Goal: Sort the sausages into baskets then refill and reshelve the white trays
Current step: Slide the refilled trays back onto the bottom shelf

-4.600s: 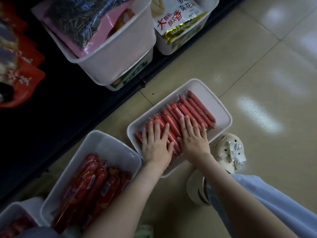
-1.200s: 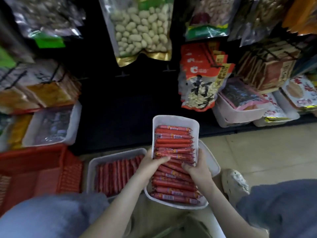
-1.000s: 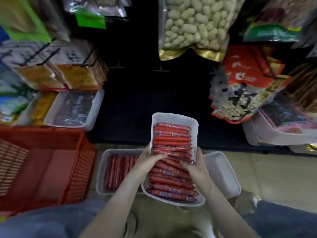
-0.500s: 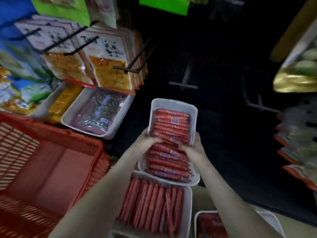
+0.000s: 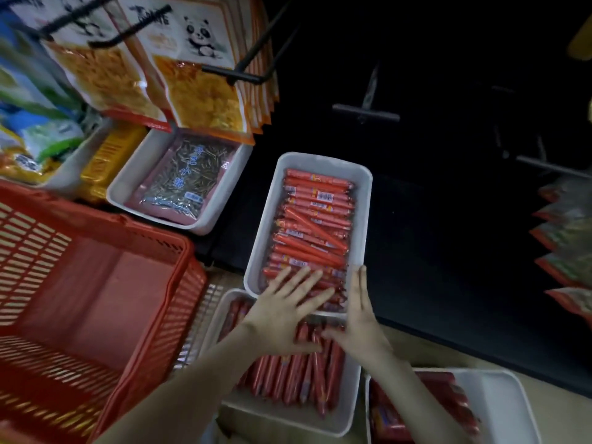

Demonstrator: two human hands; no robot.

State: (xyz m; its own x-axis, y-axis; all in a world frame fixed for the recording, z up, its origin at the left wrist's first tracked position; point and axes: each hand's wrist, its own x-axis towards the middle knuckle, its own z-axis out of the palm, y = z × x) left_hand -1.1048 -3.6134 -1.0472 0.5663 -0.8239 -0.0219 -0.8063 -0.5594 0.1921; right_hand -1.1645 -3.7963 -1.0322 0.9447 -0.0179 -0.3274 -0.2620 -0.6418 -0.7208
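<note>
The tray (image 5: pixel 363 200) of sausages (image 5: pixel 314 225) is lying lengthwise on the dark bottom shelf (image 5: pixel 432 251), its far end pointing into the shelf. Its near end is sticking out past the shelf's front edge, over the far end of a second tray (image 5: pixel 288 423).

The left hand (image 5: pixel 285 312) is lying flat and open, fingers spread, pressing on the nearest sausages just inside the near rim. The right hand (image 5: pixel 358 318) is also open. Its straight fingers are running up against the outside of the tray's near right corner, and neither hand is curling round anything.

The sausages are lying mostly crosswise, with a few slanting over the middle, and they are filling the tray nearly wall to wall.

To the tray's right the shelf is showing as a broad dark stretch, reaching to the bags (image 5: pixel 570 245) at the far right edge. To its left a narrower dark strip is separating it from a white bin (image 5: pixel 221 203) holding a seed packet (image 5: pixel 182 184).

The second tray is sitting on the floor (image 5: pixel 426 350), its own sausages (image 5: pixel 288 379) running lengthwise. A third tray (image 5: pixel 499 398) is sitting just beside it on the right.

A red basket (image 5: pixel 153 283) is standing at the left, its corner close to the second tray. Snack bags (image 5: pixel 198 91) are hanging above the bin, and bare hooks (image 5: pixel 365 110) are jutting out above the open part of the shelf.
</note>
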